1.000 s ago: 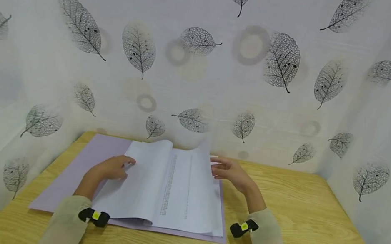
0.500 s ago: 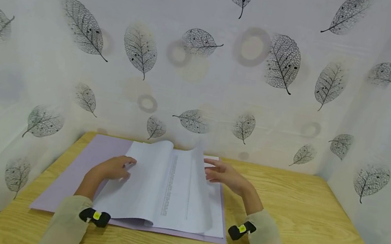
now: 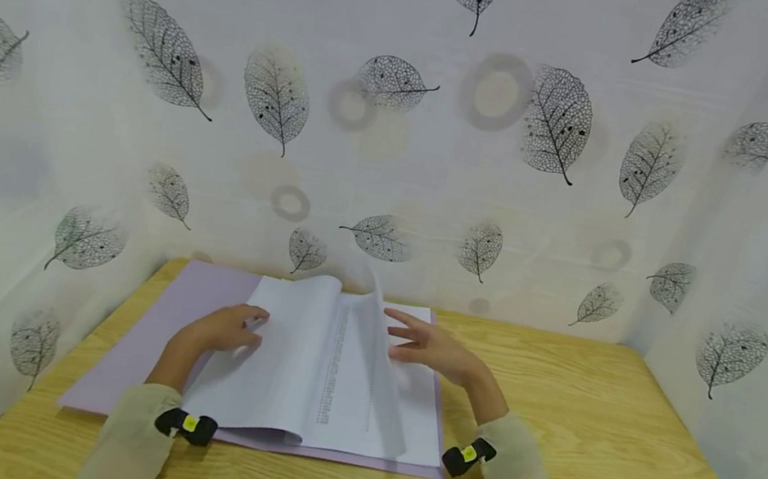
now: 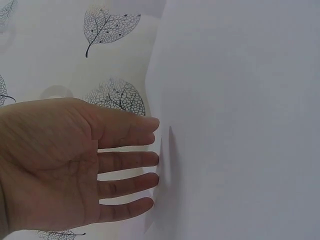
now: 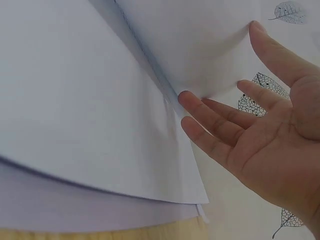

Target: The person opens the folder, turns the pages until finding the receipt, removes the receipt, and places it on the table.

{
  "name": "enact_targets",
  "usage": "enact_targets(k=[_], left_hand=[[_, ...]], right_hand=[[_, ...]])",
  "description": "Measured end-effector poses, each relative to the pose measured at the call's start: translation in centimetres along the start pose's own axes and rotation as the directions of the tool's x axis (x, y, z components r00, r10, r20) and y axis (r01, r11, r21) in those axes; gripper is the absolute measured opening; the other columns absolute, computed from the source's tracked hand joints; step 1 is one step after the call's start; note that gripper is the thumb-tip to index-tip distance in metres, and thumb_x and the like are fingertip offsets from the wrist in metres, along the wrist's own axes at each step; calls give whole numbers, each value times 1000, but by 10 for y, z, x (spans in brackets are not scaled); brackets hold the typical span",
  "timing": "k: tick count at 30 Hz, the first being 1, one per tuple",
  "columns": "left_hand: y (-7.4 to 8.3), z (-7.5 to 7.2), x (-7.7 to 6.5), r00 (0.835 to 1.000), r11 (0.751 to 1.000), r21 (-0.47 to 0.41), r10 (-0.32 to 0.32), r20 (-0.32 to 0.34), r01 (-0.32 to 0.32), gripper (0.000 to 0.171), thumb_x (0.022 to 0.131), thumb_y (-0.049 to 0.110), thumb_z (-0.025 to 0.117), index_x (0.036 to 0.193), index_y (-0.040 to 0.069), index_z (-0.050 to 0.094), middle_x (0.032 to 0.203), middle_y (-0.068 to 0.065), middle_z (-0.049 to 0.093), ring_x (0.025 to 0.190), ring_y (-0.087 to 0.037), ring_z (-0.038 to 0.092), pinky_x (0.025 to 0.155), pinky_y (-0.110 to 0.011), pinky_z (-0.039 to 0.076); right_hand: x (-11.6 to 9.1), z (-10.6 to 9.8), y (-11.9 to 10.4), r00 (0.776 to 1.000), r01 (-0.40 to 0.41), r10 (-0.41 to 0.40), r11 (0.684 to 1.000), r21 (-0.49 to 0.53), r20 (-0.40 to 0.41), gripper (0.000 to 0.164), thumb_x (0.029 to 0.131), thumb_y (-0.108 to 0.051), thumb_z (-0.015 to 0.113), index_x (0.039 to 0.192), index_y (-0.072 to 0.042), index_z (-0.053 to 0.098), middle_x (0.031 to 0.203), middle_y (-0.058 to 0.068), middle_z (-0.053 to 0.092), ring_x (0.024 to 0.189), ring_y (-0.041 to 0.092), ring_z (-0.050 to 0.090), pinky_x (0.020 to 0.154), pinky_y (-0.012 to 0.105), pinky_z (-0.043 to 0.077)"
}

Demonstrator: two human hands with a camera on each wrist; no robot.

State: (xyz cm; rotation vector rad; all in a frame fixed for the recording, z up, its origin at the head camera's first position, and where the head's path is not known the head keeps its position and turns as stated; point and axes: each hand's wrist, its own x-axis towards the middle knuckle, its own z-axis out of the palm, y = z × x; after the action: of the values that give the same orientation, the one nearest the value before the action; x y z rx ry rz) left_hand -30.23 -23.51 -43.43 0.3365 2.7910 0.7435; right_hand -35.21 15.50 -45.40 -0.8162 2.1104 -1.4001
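A document with white pages (image 3: 283, 365) and a pale purple cover (image 3: 128, 354) lies spread on the table. My left hand (image 3: 222, 328) rests on the left-hand pages; in the left wrist view its straight fingers (image 4: 127, 160) touch the white paper. Over the right half, a lifted sheet (image 3: 386, 389) stands bowed up and leans left. My right hand (image 3: 438, 351) is at the right side of this sheet, fingers spread and mostly straight. From the right wrist, the fingertips (image 5: 190, 99) appear against the raised paper. Small print shows in narrow columns near the middle.
The wood-grain table (image 3: 593, 436) extends right of the document and in front of it. A pale curtain (image 3: 408, 177) with leaf prints surrounds the table at the back and both sides. Each sleeved wrist wears a black band.
My right hand has moved left, and the sheet beside it has swung up and left, baring more of the page beneath. The left hand has stayed nearly still on its pages.
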Motion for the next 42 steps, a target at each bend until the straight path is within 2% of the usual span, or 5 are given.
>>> enact_targets(k=[18,24,31,39,42], left_hand=[[17,-4,-1,987,996,-45,70,-143,-77,47,98,14,61,140,-7,53,139,-31,58,123,-48,58,101,-58,51],[34,-3,3,954,987,-39,143,-263,-159,46,101,13,59,143,-5,52,134,-28,62,120,-44,62,102,-57,51],[65,2,1,889,966,-70,198,-412,-248,54,103,18,60,152,2,44,143,-25,56,126,-42,60,103,-55,52],[96,14,-1,847,942,-34,283,-451,-333,59,102,31,62,152,6,44,160,-20,39,151,-40,34,119,-60,34],[102,21,-1,854,940,-3,308,-420,-340,61,101,36,63,153,9,45,164,-18,34,153,-40,31,119,-62,33]], right_hand=[[5,13,-7,999,-6,5,1000,24,34,80,98,-22,70,163,-27,24,164,19,33,147,38,42,118,51,40],[5,16,-11,999,2,-3,1000,19,34,80,98,-22,69,164,-26,23,164,20,32,145,38,45,117,50,41],[6,20,-15,999,-7,6,1000,15,38,80,99,-22,69,164,-26,22,165,19,31,140,35,51,117,49,42],[4,26,-21,999,-22,21,1000,18,43,79,98,-25,69,163,-29,24,165,19,31,139,34,53,115,50,44],[4,27,-22,999,-17,17,1000,3,51,79,99,-26,68,163,-29,23,165,19,31,139,35,52,115,49,45]])
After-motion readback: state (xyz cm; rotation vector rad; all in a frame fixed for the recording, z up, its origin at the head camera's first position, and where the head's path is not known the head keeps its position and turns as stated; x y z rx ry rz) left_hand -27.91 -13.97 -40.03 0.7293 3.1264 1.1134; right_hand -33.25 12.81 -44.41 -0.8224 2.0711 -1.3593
